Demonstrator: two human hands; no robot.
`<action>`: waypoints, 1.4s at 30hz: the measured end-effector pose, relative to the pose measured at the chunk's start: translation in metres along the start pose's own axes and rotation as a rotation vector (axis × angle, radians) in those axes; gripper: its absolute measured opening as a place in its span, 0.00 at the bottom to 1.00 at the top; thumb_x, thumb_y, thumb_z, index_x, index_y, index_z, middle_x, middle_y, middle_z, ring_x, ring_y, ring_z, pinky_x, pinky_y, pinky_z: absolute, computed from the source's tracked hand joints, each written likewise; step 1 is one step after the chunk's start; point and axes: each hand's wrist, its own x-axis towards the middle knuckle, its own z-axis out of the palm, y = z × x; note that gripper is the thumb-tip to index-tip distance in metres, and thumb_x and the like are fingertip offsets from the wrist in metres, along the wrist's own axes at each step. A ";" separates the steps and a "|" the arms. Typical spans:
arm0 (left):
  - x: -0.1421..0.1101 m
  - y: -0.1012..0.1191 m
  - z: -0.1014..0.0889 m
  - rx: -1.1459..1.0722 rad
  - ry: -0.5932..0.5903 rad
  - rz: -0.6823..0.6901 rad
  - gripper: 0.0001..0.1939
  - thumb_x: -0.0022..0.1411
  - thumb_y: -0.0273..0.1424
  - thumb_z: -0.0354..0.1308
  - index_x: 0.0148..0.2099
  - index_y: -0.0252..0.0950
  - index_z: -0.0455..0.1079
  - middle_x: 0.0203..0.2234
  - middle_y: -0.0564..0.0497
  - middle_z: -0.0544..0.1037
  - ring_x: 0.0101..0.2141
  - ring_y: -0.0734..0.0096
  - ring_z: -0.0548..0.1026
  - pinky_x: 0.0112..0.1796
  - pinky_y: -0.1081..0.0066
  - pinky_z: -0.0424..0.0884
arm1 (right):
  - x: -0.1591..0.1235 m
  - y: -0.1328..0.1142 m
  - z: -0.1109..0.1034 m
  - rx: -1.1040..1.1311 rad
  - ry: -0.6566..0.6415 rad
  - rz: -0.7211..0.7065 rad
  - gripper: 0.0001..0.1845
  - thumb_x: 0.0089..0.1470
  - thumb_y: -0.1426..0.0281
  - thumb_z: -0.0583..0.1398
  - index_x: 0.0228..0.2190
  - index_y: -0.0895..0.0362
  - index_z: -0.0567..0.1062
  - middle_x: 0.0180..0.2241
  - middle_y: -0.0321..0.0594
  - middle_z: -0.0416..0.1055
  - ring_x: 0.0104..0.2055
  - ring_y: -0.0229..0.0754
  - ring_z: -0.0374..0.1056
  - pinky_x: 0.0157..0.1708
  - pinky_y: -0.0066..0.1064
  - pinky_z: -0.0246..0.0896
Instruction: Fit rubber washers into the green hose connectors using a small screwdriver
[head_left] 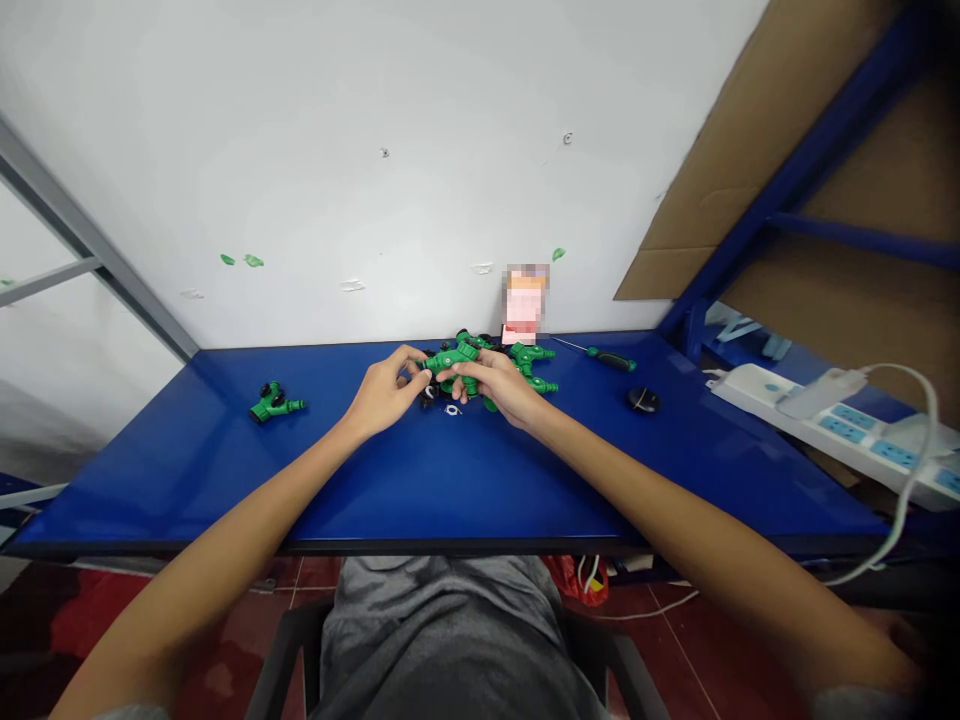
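Between both hands, above the blue table (337, 500), is a green plastic hose connector (454, 358). My left hand (390, 388) pinches its left end with thumb and fingers. Wrapped about its right side are the fingers of my right hand (501, 385). Behind and beside the hands lie more green hose connectors (531, 354) in a pile, partly covered by my right hand. A small white ring-like piece (452, 410) rests on the table just below the held connector. Small black parts near my left fingertips are too small to make out.
Apart on the left lies another green connector with black caps (274, 403). To the right are a green-handled screwdriver (611, 358) and a black computer mouse (643, 400). A phone-like upright screen (525, 305), blurred, leans at the wall. A white power strip (840, 425) stands at the far right.
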 end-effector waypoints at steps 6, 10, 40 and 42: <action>0.000 0.000 -0.001 -0.089 0.004 0.005 0.13 0.68 0.41 0.63 0.48 0.38 0.77 0.36 0.53 0.77 0.20 0.82 0.58 0.25 0.74 0.57 | 0.000 0.003 0.000 0.056 -0.048 0.002 0.15 0.52 0.60 0.72 0.35 0.56 0.78 0.37 0.47 0.85 0.28 0.42 0.74 0.26 0.35 0.70; 0.000 -0.003 0.001 -0.114 0.034 0.002 0.13 0.66 0.40 0.65 0.48 0.38 0.77 0.37 0.53 0.78 0.19 0.84 0.55 0.23 0.74 0.51 | 0.000 0.002 -0.001 0.113 -0.034 -0.013 0.18 0.50 0.62 0.70 0.42 0.56 0.77 0.36 0.45 0.84 0.28 0.43 0.74 0.26 0.35 0.69; -0.008 0.010 -0.008 -0.197 0.100 0.134 0.12 0.64 0.40 0.69 0.46 0.41 0.77 0.19 0.62 0.55 0.19 0.79 0.48 0.25 0.71 0.46 | -0.009 -0.011 -0.004 -0.617 -0.016 -0.608 0.13 0.66 0.58 0.67 0.50 0.47 0.82 0.51 0.44 0.82 0.58 0.56 0.76 0.63 0.55 0.68; -0.009 0.013 -0.010 -0.217 0.100 0.158 0.13 0.64 0.41 0.70 0.45 0.40 0.77 0.23 0.58 0.63 0.20 0.80 0.49 0.24 0.70 0.47 | -0.011 -0.014 -0.005 -0.706 -0.013 -0.749 0.11 0.68 0.61 0.66 0.51 0.46 0.81 0.51 0.44 0.82 0.59 0.56 0.75 0.64 0.56 0.67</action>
